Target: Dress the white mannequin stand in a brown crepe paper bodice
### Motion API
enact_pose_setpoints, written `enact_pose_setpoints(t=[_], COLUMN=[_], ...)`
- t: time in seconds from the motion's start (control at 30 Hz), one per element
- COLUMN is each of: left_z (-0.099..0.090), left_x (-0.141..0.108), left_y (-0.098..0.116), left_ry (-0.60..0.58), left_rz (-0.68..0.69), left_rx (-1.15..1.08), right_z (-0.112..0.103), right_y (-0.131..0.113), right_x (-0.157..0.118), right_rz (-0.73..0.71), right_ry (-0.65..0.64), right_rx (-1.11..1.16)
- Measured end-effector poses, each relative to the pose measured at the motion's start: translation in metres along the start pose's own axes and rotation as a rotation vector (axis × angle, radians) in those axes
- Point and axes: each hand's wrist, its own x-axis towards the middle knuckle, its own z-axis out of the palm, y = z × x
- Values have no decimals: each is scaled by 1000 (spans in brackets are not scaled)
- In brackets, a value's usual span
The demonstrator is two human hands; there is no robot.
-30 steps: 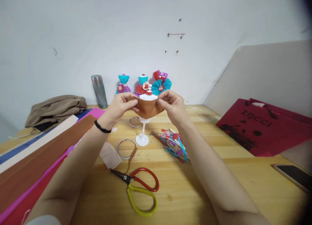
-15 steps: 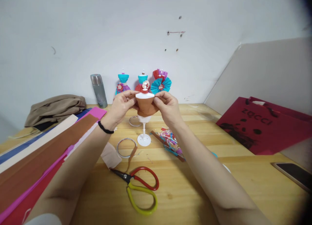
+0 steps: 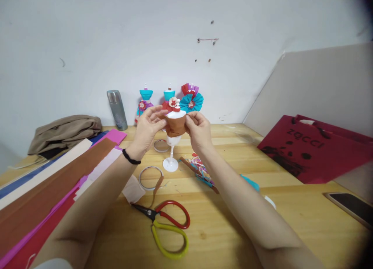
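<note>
A small white dress-form mannequin (image 3: 174, 141) on a round-based stand is in front of me, tilted slightly to the right. A piece of brown crepe paper (image 3: 176, 127) wraps across its chest, below a red neck band. My left hand (image 3: 148, 126) is at the paper's left edge, thumb and fingers closed on it, the fingertips partly hidden. On the other side my right hand (image 3: 200, 130) pinches the paper's right edge between thumb and forefinger. Scissors (image 3: 150, 214) with one red and one yellow handle lie nearer me, beside a thin brown strip (image 3: 157, 186).
Several coloured paper sheets (image 3: 55, 183) lie at left, with a folded brown cloth (image 3: 70, 131) and a flask (image 3: 117, 111) behind. Dressed mannequins (image 3: 191, 102) stand by the wall. Rings (image 3: 150, 178), paper scraps (image 3: 202, 170), a red bag (image 3: 309, 154) and a phone (image 3: 351, 207) are about.
The mannequin has turned and leaned a little to the right. My left hand has shifted slightly right with its fingers more raised; my right hand keeps its pinch on the paper.
</note>
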Motion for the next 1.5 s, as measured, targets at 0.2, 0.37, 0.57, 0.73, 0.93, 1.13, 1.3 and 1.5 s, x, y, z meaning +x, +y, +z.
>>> enact_pose_setpoints(t=[0.2, 0.37, 0.57, 0.73, 0.93, 1.13, 1.3, 1.5], left_z=[15, 26, 30, 32, 36, 38, 36, 37], left_x=[-10, -18, -19, -20, -24, -26, -26, -29], left_y=[2, 11, 11, 8, 9, -3, -19, -16], left_ry=[-3, -84, -125, -114, -86, -2, 54, 15], left_rz=[86, 73, 23, -46, -61, -36, 41, 62], left_rx=[39, 77, 81, 16, -55, -64, 20, 107], right_z=[6, 9, 11, 12, 10, 11, 14, 13], right_y=[-2, -3, -5, -7, -7, -4, -5, -4], right_x=[-4, -7, -11, -11, -11, -9, -10, -11], right_rz=[-22, -15, 63, 56, 21, 28, -20, -47], right_ry=[109, 134, 92, 121, 144, 174, 240, 266], right_rx=[-2, 58, 127, 116, 65, 46, 37, 28])
